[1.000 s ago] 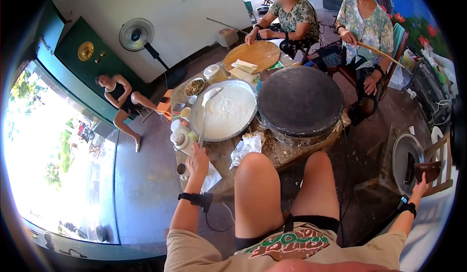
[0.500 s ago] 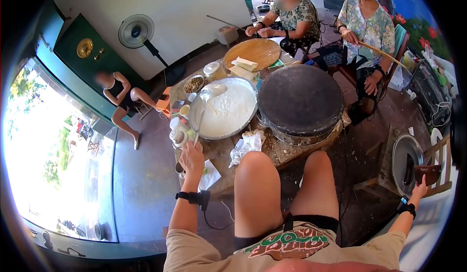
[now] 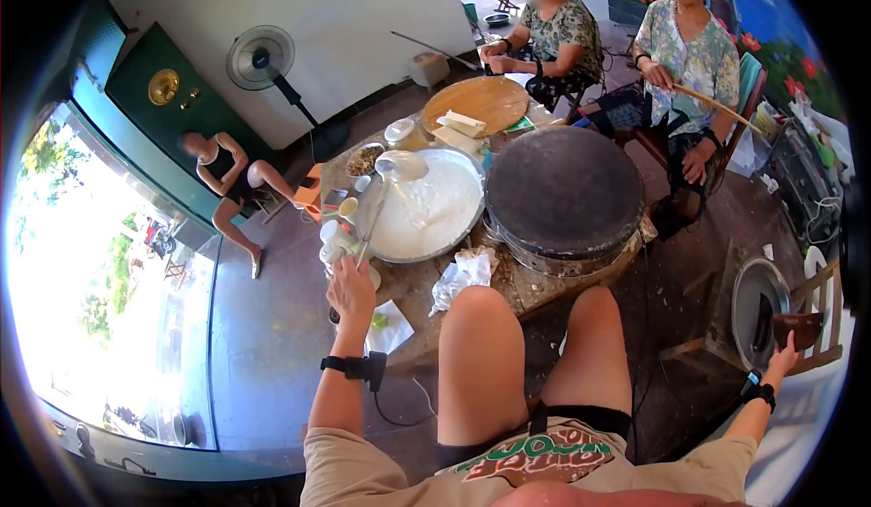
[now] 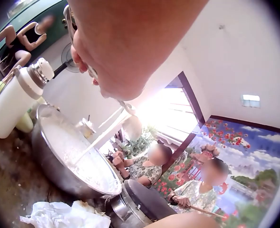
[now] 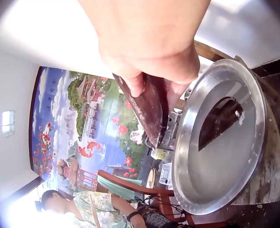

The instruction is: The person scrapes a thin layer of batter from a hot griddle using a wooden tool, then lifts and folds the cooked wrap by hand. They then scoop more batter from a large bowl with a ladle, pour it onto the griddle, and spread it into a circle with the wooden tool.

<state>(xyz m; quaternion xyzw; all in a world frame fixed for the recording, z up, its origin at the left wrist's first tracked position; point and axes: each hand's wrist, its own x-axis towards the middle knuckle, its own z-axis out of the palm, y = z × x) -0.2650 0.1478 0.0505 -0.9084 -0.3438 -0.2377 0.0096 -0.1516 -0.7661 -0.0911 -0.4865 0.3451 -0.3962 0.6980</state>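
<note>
My left hand (image 3: pixel 352 287) grips the long handle of a metal ladle (image 3: pixel 401 166), raised above a wide metal basin of white batter (image 3: pixel 435 203). In the left wrist view, batter streams from the ladle's bowl (image 4: pixel 132 128) down into the basin. Out to the right, my right hand (image 3: pixel 782 355) pinches a dark brown scraper (image 3: pixel 798 329) between thumb and fingers. The scraper (image 5: pixel 147 107) is held beside a metal pan of water (image 5: pixel 262 137), in which a second dark, half-moon piece (image 5: pixel 220 121) lies.
A round black griddle (image 3: pixel 564 190) stands right of the basin. Crumpled white paper (image 3: pixel 461 278), bottles (image 3: pixel 334 235), a jar (image 3: pixel 404 133) and a round wooden board (image 3: pixel 476 106) share the table. Two people sit across; another sits by the green door (image 3: pixel 159 90). A fan (image 3: pixel 261 58) stands behind.
My left hand has risen slightly, lifting the ladle and tipping it so that batter falls back into the basin. My right hand keeps its place with the scraper.
</note>
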